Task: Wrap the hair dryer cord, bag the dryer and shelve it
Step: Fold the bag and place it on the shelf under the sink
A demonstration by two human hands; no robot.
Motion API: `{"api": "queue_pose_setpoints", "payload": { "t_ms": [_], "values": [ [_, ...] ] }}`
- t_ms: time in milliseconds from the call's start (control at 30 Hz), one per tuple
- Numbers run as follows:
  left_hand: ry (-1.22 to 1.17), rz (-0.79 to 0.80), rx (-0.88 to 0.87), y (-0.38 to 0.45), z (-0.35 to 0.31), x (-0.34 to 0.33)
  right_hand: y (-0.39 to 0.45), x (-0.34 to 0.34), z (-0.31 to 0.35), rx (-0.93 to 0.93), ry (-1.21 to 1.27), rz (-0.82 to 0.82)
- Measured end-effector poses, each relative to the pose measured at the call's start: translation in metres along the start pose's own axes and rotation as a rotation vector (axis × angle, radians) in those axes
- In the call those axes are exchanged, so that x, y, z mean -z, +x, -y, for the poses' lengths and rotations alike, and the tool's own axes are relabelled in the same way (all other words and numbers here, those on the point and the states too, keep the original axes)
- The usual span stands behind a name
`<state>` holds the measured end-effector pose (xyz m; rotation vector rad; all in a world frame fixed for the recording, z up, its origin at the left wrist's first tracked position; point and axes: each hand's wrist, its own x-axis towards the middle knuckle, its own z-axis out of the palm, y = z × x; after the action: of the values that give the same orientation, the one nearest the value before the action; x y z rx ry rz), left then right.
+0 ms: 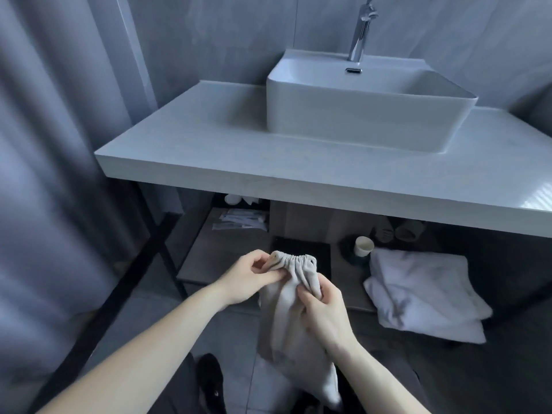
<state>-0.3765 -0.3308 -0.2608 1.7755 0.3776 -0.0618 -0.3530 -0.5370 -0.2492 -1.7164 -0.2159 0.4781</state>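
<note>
A light grey drawstring cloth bag (283,321) hangs in front of me, its gathered mouth pulled tight at the top. My left hand (251,279) pinches the left end of the gathered mouth. My right hand (321,312) grips the bag's neck just under the gathers. The bag bulges lower down; what is inside is hidden, and no hair dryer or cord shows. The shelf (215,252) under the counter lies just beyond my hands.
A white counter (209,150) carries a rectangular basin (352,115) with a chrome tap (361,31). On the shelf lie folded white towels (424,297), a paper cup (363,245) and small sachets (242,221). A grey curtain (44,174) hangs at the left.
</note>
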Motion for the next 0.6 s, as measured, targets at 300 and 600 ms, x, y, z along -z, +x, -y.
{"api": "queue_pose_setpoints", "payload": {
  "t_ms": [300,600],
  "values": [
    [-0.359,-0.298,0.668,0.007,0.115,-0.034,0.039,-0.003,0.006,-0.003,0.254,-0.200],
    [-1.028,-0.057,0.479,0.021,0.100,-0.063,0.072,-0.003,-0.018,-0.281,0.538,-0.313]
  ]
}}
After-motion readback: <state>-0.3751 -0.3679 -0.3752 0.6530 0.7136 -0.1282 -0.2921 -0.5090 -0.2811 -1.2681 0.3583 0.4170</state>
